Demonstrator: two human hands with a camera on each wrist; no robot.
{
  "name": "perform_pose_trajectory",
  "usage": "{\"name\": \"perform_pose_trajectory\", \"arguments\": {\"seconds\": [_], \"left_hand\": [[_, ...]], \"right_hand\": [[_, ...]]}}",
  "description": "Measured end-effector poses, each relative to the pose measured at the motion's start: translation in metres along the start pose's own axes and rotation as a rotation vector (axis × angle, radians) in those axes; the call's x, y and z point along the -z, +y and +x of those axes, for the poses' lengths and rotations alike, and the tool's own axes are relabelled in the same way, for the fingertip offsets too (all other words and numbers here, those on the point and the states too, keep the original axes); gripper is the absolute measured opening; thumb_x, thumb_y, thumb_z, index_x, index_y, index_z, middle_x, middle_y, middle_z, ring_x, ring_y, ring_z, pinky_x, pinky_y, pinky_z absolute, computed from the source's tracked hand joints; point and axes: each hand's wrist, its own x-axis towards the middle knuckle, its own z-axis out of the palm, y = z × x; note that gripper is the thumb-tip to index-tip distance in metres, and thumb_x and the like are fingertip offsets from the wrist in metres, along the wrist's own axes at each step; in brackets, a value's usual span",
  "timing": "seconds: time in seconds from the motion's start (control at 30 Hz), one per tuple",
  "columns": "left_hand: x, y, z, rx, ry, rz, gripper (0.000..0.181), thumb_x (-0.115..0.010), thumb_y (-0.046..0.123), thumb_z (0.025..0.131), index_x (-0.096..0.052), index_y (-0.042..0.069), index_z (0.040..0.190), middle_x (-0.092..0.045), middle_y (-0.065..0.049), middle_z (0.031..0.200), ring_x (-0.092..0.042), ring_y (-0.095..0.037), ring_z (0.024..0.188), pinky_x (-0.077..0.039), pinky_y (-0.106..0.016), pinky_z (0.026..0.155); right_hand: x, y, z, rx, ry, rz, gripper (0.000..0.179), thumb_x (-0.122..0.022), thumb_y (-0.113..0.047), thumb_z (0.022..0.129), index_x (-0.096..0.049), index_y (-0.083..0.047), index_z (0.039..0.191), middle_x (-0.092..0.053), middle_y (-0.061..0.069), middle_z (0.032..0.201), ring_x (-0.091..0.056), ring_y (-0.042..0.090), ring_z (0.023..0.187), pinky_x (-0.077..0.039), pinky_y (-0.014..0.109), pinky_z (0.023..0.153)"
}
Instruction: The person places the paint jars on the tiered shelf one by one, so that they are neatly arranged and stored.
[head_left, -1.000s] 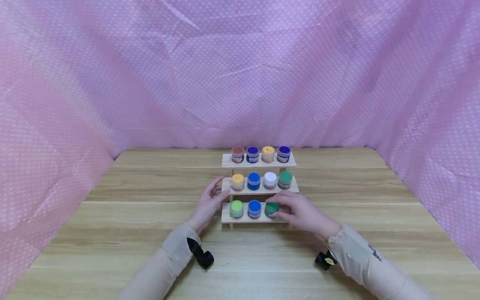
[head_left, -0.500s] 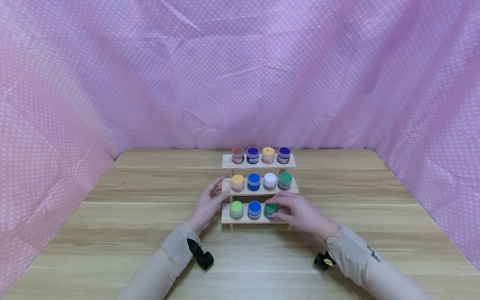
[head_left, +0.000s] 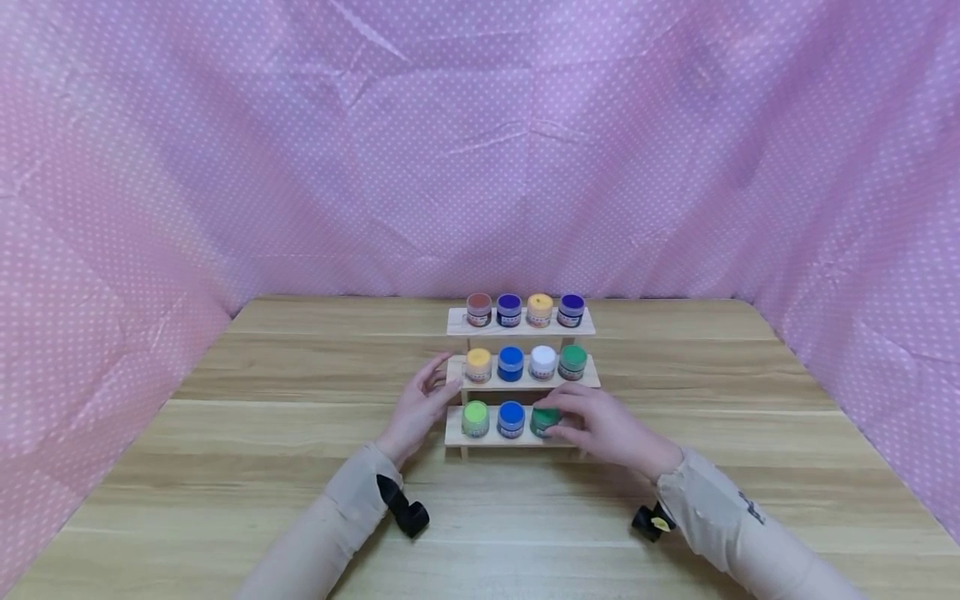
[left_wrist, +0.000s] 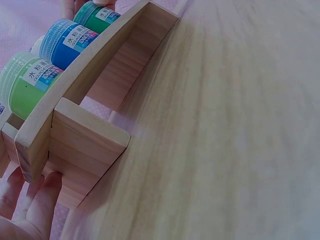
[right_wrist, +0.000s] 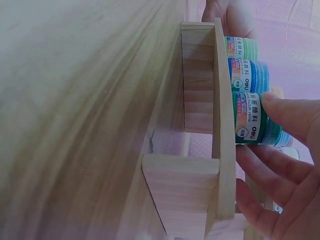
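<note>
A three-tier wooden stand point(head_left: 454, 433) holds small jars of gouache paint in rows. On the bottom tier, my right hand point(head_left: 611, 425) pinches a green paint jar point(right_wrist: 249, 117) between thumb and fingers; the jar sits on the shelf, partly covered by the hand in the head view. To its left are a blue paint jar point(head_left: 512, 419) and a light green paint jar point(head_left: 476, 419). At the stand's left end, my left hand point(head_left: 417, 408) rests its fairly straight fingers against the wood, holding no jar; in the left wrist view its fingertips point(left_wrist: 47, 195) touch the side.
The middle tier carries yellow point(head_left: 478, 366), blue point(head_left: 511, 364), white point(head_left: 543, 363) and green point(head_left: 573, 363) jars. Above, the top tier bears brown point(head_left: 479, 310), purple and light orange point(head_left: 539, 310) jars. A wood-grain table point(head_left: 300, 367) lies beneath, with a pink dotted cloth point(head_left: 480, 150) behind.
The head view has shifted very slightly. The right hand has nudged the green jar a touch left and back; the left hand keeps its place at the stand.
</note>
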Motion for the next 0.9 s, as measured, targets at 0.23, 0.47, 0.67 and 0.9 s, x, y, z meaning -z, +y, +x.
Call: {"name": "perform_pose_trajectory", "arguments": {"seconds": [0.23,0.47,0.67,0.9], "left_hand": [[-0.0010,0.0011,-0.0002,0.004,0.001,0.016,0.058,-0.059,0.013,0.093,-0.035,0.013,0.146,-0.052,-0.017,0.129,-0.055,-0.006,0.082,-0.037,-0.016,0.054],[-0.0013,0.0027,0.0004,0.003,0.004,0.029,0.057,-0.060,0.015,0.093,-0.037,0.014,0.145,-0.053,-0.017,0.126,-0.051,-0.006,0.076,-0.035,-0.016,0.052],[-0.0016,0.0016,0.0002,0.006,0.000,0.027,0.057,-0.059,0.013,0.093,-0.036,0.013,0.145,-0.053,-0.018,0.129,-0.053,-0.006,0.079,-0.035,-0.016,0.052],[-0.0006,0.0008,-0.0006,0.001,0.002,0.001,0.057,-0.058,0.011,0.093,-0.036,0.013,0.145,-0.053,-0.016,0.125,-0.050,-0.005,0.072,-0.034,-0.015,0.051]], "right_hand": [[0.0012,0.0026,-0.0015,-0.006,-0.004,0.003,0.029,-0.068,-0.020,0.087,-0.066,-0.015,0.116,-0.063,-0.004,0.111,-0.058,0.007,0.093,-0.052,0.024,0.077],[0.0011,0.0039,-0.0020,-0.015,-0.006,0.009,0.030,-0.068,-0.020,0.087,-0.066,-0.016,0.116,-0.062,-0.004,0.111,-0.057,0.007,0.092,-0.051,0.023,0.075],[0.0002,0.0022,-0.0024,-0.033,-0.011,0.026,0.029,-0.068,-0.020,0.087,-0.066,-0.016,0.116,-0.062,-0.003,0.112,-0.057,0.007,0.091,-0.052,0.024,0.075],[-0.0009,0.0018,-0.0004,-0.017,-0.007,0.025,0.030,-0.068,-0.021,0.088,-0.066,-0.019,0.117,-0.062,-0.004,0.113,-0.057,0.006,0.091,-0.051,0.023,0.074]]}}
